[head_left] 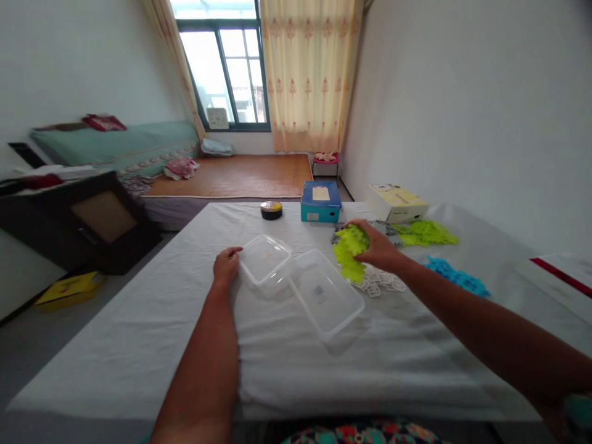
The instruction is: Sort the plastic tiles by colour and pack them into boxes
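Observation:
My left hand (pixel 226 266) rests on the white-covered table (pixel 139 333), fingers curled against the left side of a clear plastic box (pixel 265 259). A clear lid or second clear tray (pixel 326 293) leans against that box on its right. My right hand (pixel 377 245) is closed round a bunch of yellow-green flat plastic pieces (pixel 349 253), lifted just above the table. Under and beside that hand lie several small white pieces (pixel 382 282).
A further yellow-green pile (pixel 424 233) and a blue pile (pixel 456 277) lie to the right. At the far edge stand a black tape roll (pixel 271 210), a blue box (pixel 320 202) and a yellow-white box (pixel 395 202). A bed (pixel 115 148) is behind.

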Action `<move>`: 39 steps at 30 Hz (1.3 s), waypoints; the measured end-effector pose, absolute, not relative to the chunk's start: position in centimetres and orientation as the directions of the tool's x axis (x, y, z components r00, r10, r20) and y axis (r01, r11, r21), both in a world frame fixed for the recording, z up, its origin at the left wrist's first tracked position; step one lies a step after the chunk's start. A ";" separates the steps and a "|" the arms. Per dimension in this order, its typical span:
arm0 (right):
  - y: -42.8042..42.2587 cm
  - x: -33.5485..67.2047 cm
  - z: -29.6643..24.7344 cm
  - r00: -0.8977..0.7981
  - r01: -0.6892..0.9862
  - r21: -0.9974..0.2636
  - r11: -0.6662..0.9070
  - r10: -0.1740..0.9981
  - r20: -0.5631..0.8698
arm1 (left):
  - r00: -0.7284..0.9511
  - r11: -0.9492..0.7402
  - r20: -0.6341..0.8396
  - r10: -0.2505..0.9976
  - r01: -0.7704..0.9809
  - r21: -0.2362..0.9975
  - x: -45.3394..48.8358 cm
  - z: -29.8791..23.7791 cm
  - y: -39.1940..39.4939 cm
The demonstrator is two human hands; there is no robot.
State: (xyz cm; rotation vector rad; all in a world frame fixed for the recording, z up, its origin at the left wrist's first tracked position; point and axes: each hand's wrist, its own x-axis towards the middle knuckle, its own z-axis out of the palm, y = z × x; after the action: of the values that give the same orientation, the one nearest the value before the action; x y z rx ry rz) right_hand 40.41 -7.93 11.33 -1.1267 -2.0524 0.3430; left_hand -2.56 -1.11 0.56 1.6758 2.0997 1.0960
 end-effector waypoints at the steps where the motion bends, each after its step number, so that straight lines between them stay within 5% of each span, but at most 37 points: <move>1: -8.4 38.0 11.0 -0.427 0.576 -0.527 0.625 0.780 0.458 | -0.315 0.061 0.259 0.913 0.734 0.676 -2.5 0.5 -1.2; 4: -8.9 33.8 10.0 -0.634 0.529 -0.503 0.683 0.712 0.301 | -0.314 0.061 0.258 0.914 0.734 0.676 -2.5 0.5 -1.3; 8: -8.4 33.2 9.6 -0.707 0.541 -0.544 0.642 0.697 0.120 | -0.324 0.072 0.253 0.912 0.732 0.678 -2.4 0.5 -1.2; 15: -9.7 37.2 11.6 -0.662 0.544 -0.582 0.605 0.735 0.145 | -0.314 0.073 0.252 0.916 0.745 0.663 -2.3 0.8 -1.3; 20: -7.0 47.5 11.2 -0.470 0.733 -0.382 0.563 0.825 0.315 | -0.287 0.032 0.314 0.905 0.781 0.623 -2.8 0.6 -1.0; 24: -3.4 61.4 9.3 -0.094 0.937 -0.278 0.211 0.919 0.382 | -0.287 0.082 0.283 0.915 0.819 0.568 -3.4 0.5 -0.3; 28: -1.4 71.4 6.1 0.142 0.980 -0.171 -0.105 0.964 0.226 | -0.278 0.102 0.259 0.925 0.839 0.535 -3.7 0.7 -0.2; 39: 7.9 74.8 2.1 0.342 0.918 -0.198 -0.343 0.939 -0.040 | -0.319 0.143 0.225 0.921 0.811 0.567 -4.3 0.5 -0.4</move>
State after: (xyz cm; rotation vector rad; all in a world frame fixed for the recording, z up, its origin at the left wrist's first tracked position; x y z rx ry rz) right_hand 74.83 7.95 2.06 -2.4560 -1.7115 0.2212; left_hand -4.34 -0.43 0.47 1.7171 2.2348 0.9225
